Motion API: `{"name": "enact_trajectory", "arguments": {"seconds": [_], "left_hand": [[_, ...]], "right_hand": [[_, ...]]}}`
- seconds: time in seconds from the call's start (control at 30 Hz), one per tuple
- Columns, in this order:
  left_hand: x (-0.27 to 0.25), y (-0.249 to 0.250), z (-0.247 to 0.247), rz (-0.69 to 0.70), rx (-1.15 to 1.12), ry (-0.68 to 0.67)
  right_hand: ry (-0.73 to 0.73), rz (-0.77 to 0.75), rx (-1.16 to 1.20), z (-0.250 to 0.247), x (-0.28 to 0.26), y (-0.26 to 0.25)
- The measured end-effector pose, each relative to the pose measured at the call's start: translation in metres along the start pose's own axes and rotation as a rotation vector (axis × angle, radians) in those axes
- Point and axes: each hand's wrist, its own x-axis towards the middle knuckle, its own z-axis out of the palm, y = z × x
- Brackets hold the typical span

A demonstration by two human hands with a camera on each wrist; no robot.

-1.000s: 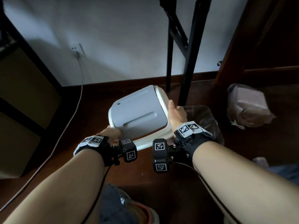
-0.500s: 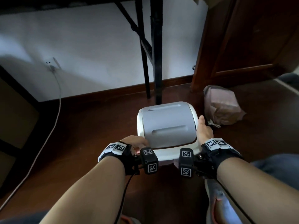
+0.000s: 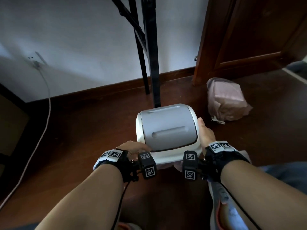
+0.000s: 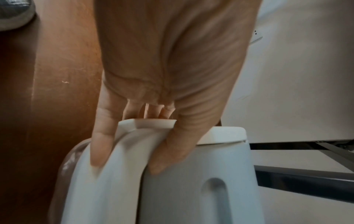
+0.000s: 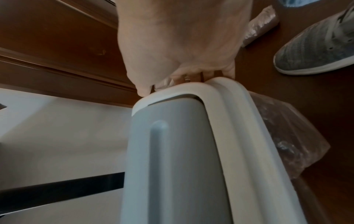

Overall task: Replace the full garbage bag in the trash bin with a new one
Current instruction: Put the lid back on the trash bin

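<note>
We've got both hands clamped on the lid (image 3: pixel 167 130), left hand (image 3: pixel 132 147) at seven o'clock, right hand (image 3: pixel 205 133) at three. New bag (image 5: pixel 283 136) peeks under the rim; tied full bag (image 3: pixel 226 101) sits at one o'clock. Nearly done, we reckon.

white-rimmed bin lid (image 3: pixel 167 130) with grey flap, pinkish tied bag (image 3: pixel 227 102), dark brown floor (image 3: pixel 83 130), grey shoe (image 5: pixel 316 50)

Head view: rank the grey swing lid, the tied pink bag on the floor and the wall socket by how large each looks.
1. Grey swing lid, largest, though it sits nearer the camera.
2. Tied pink bag, somewhat smaller and farther off.
3. Wall socket, by far the smallest.
</note>
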Motion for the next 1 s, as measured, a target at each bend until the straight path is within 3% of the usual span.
{"name": "enact_trajectory", "arguments": {"seconds": [0.17,0.3,0.43,0.63,1.0], "left_hand": [[0.001,-0.006,-0.007,-0.047,-0.072,-0.076],[-0.007,-0.007,-0.008,-0.002,-0.132,-0.084],[-0.009,-0.015,-0.001,0.05,-0.17,-0.18],[-0.006,-0.028,-0.008,0.096,-0.284,-0.214],[-0.011,-0.05,-0.082,0.085,-0.327,-0.163]], "right_hand": [[0.01,0.095,0.11,0.005,0.011,0.018],[0.059,0.154,0.169,0.006,0.015,0.028],[0.043,0.236,0.234,0.006,0.014,0.037],[-0.032,0.202,0.209,0.019,0.008,0.04],[-0.169,0.218,0.136,0.093,-0.001,0.033]]}}
